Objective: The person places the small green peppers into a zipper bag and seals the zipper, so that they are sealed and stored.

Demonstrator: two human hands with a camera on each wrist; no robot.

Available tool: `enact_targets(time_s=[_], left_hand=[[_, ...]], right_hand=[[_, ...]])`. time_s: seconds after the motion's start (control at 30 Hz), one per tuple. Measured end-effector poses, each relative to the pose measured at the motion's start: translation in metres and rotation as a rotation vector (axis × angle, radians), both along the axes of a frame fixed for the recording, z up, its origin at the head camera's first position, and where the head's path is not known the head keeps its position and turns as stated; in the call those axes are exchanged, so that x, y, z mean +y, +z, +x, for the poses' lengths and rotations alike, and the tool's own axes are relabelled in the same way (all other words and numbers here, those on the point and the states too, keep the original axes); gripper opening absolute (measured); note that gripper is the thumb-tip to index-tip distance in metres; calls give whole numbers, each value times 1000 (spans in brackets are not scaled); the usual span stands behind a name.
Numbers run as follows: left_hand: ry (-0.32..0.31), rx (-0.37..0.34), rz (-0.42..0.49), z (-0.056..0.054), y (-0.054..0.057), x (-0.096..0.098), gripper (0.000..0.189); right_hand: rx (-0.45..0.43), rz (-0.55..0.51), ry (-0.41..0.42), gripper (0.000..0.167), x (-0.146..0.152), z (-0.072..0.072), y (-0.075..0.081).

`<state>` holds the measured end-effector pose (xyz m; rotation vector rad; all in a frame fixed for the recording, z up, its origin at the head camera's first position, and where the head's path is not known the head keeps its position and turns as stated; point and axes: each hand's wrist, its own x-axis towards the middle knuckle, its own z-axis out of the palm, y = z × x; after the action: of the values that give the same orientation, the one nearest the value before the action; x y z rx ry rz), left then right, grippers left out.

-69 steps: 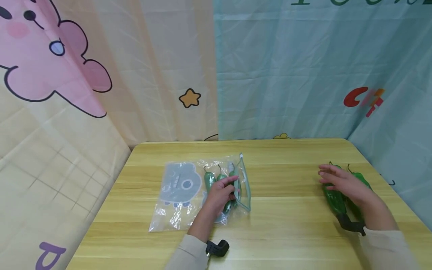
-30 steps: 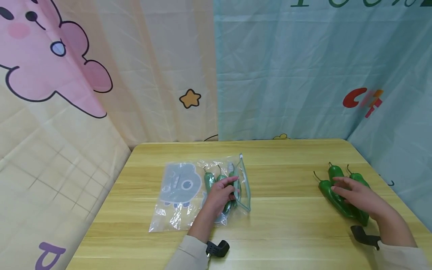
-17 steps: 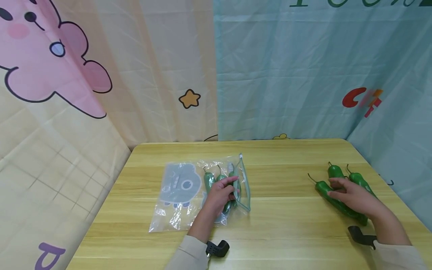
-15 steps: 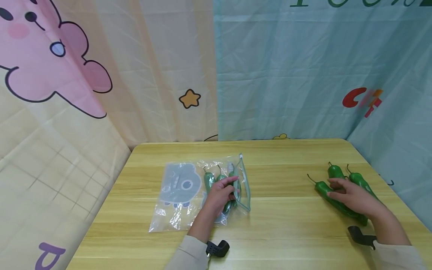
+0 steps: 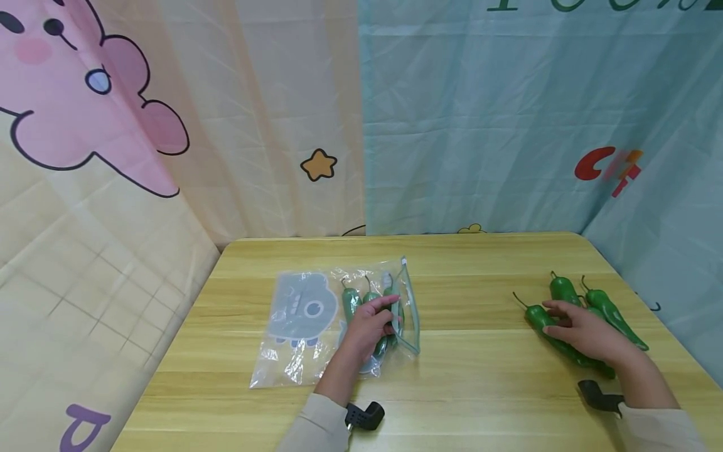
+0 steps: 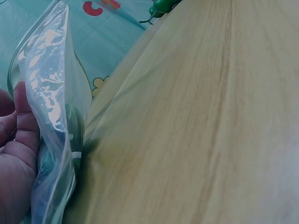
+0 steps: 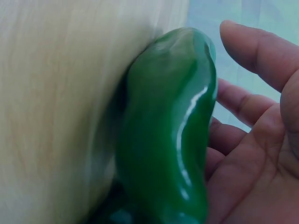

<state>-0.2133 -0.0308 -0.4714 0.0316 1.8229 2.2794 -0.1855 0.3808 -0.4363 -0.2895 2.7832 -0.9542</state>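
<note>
On the left of the table lies a clear zip bag (image 5: 290, 370) with a blue-grey cartoon print. Green peppers (image 5: 351, 301) show through its film near the mouth. My left hand (image 5: 369, 326) pinches the bag's upper lip, keeping the mouth parted; in the left wrist view its fingers (image 6: 28, 126) lie against the film. At the right, my right hand (image 5: 593, 336) is over a long green pepper (image 5: 539, 319), index finger and thumb on either side. The right wrist view has this pepper (image 7: 159, 107) close up, the thumb standing off it.
Two more green peppers lie past my right hand, one at the back (image 5: 563, 290) and one on the right (image 5: 612, 311). Printed curtains (image 5: 452, 125) enclose the wooden table (image 5: 469, 383) behind and at the sides. Each wrist carries a black camera mount (image 5: 364, 415).
My right hand has drawn back toward me over the peppers and then edged left. The left pepper has swung out leftward, and the right one lies more spread apart. Left hand and bag stay put.
</note>
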Motion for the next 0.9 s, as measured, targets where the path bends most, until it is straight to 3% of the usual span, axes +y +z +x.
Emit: enact_targets(time_s=[0.6,0.9], left_hand=[[-8,-4,-16,1,4,-1,43],[-2,-3,-3,0,0,0,42]], right_hand=[[42,81,-12,67,-4,-3,-3],[47,92,-44,69,-8,-3,-1]])
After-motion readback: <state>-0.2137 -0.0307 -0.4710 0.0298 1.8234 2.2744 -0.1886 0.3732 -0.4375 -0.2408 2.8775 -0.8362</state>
